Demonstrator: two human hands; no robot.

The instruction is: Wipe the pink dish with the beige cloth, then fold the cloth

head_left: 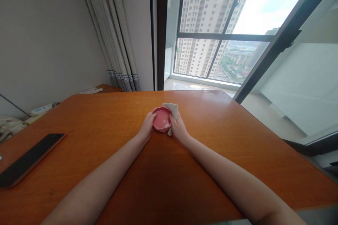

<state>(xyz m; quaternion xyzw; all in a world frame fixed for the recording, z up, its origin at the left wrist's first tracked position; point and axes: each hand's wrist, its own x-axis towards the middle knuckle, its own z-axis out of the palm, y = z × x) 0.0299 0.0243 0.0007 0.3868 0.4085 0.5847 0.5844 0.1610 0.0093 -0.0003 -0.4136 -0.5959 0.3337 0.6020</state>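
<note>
A small pink dish (161,119) with a wavy rim is held between both hands above the middle of the wooden table (105,112). My left hand (147,126) grips its left side, thumb over the rim and the other fingers hidden beneath. On the right side, my right hand (179,126) presses a pale grey cloth (173,109) against the dish, its thumb near the inner edge. The cloth sticks out above and below that hand. The dish's inside faces me and looks bare.
A dark phone-like slab (31,160) lies at the table's left. Past the left edge are a white remote-like device (42,109) and crumpled fabric (10,128). A grey curtain (113,35) hangs behind, beside a dark-framed glass door (264,63) and window.
</note>
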